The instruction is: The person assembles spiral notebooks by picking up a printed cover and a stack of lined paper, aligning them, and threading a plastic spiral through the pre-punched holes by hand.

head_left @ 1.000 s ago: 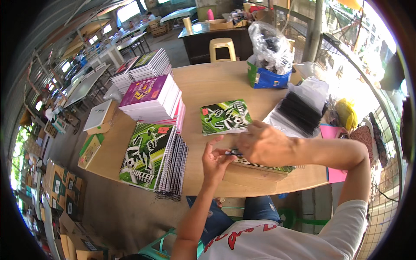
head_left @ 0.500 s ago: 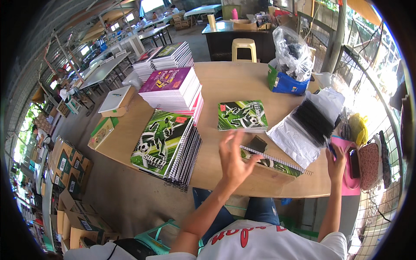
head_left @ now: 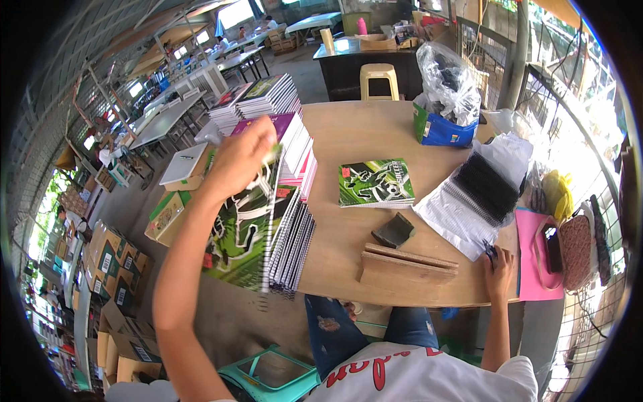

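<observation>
Notebook (head_left: 242,231) moved left, hanging below pinching left hand (head_left: 245,155); right hand (head_left: 501,273) holds tool (head_left: 489,250)

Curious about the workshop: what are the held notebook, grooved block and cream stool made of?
Held notebook: likely smooth card, from its flat printed cover; spiral, wire or plastic. Grooved block: probably wood, dull brown, rough edges. Cream stool: likely moulded plastic, smooth with rounded edges.

1 beige stool (head_left: 379,72), 1 pink bottle (head_left: 362,27), yellow bag (head_left: 556,192), brown cartons (head_left: 110,260)
</observation>
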`<action>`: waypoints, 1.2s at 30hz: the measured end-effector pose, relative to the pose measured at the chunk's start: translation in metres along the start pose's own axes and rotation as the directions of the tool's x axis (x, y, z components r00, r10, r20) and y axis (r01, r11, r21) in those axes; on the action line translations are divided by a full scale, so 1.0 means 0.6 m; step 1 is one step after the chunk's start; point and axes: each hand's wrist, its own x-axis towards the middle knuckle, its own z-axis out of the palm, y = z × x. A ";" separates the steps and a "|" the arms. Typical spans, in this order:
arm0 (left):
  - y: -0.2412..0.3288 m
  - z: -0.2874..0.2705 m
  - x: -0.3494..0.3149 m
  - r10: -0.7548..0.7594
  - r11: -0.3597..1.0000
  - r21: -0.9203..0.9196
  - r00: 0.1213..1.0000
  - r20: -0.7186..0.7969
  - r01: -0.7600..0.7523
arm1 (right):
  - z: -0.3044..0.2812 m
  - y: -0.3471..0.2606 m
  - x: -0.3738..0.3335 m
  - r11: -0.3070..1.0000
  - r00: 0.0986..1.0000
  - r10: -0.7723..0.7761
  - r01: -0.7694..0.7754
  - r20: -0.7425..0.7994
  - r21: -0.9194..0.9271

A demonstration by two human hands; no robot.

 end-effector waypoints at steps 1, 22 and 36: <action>-0.021 0.011 0.017 -0.105 0.987 0.141 0.981 0.165 0.082 | -0.001 0.001 0.001 1.000 1.000 0.008 -0.008 0.004 -0.004; -0.192 0.194 0.009 0.210 0.971 0.076 0.960 0.188 -0.227 | -0.026 -0.053 -0.002 0.999 0.994 0.023 -0.026 -0.110 -0.025; -0.186 0.182 0.009 0.227 0.969 0.037 0.935 0.273 -0.245 | -0.048 -0.232 0.010 0.820 0.939 -0.308 0.180 0.155 0.544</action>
